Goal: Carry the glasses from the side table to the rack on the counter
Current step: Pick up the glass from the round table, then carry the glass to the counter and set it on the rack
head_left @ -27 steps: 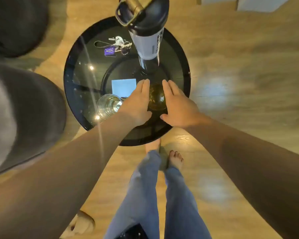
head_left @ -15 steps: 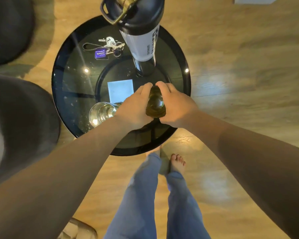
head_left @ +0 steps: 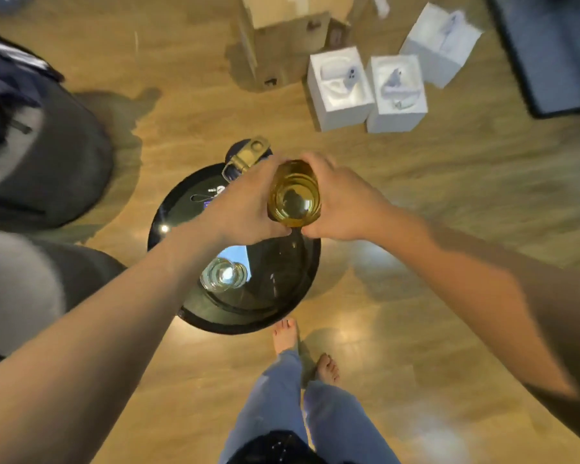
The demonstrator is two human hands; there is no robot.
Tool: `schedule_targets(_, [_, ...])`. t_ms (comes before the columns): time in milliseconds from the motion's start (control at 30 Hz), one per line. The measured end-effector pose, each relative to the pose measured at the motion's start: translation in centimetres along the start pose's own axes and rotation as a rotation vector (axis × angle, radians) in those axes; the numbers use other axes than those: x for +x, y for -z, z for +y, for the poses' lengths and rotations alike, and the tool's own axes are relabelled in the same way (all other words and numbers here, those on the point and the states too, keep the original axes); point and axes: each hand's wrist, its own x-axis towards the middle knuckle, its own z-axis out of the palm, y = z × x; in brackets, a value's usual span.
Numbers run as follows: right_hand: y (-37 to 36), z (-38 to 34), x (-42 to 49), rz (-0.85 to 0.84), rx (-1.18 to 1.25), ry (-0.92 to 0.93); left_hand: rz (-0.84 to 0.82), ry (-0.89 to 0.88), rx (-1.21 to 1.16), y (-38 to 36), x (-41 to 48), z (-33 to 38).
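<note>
At the centre of the frame: one amber glass [head_left: 294, 195], upright, mouth toward us, held between our two hands above the round black side table [head_left: 283, 296]. Our left hand [head_left: 245, 204] wraps its left side, fingers curled closed against the wall; our right hand [head_left: 340, 199] wraps the right side in the same manner, both palms pressing the glass.

On the table, lower left of centre: one clear glass [head_left: 223, 274], upright, standing apart from the hands. Just above it, partly hidden by our left forearm, a pale blue square [head_left: 233, 256]. At the table's far edge: one dark bottle with a brass-coloured lid clasp [head_left: 246, 155], and a small set of keys [head_left: 208, 198], mostly covered by the left hand.

On the wooden floor [head_left: 449, 182], upper right: three open white boxes [head_left: 340, 87], and one cardboard box [head_left: 282, 35] beside them.

Bottom centre: our jeans [head_left: 275, 406] and bare feet.
</note>
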Motion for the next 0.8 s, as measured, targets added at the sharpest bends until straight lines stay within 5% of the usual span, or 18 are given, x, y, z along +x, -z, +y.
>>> schedule_targets(367, [19.6, 0.6, -18.0, 0.404, 0.198, -0.062, -0.047, -0.317, -0.017, 5.5, 4.2, 24.3])
schedule_targets(800, [32.5, 17.3, -43.5, 0.778, 0.225, -0.24, -0.115, -0.71, 0.18, -11.0, 13.5, 55.8])
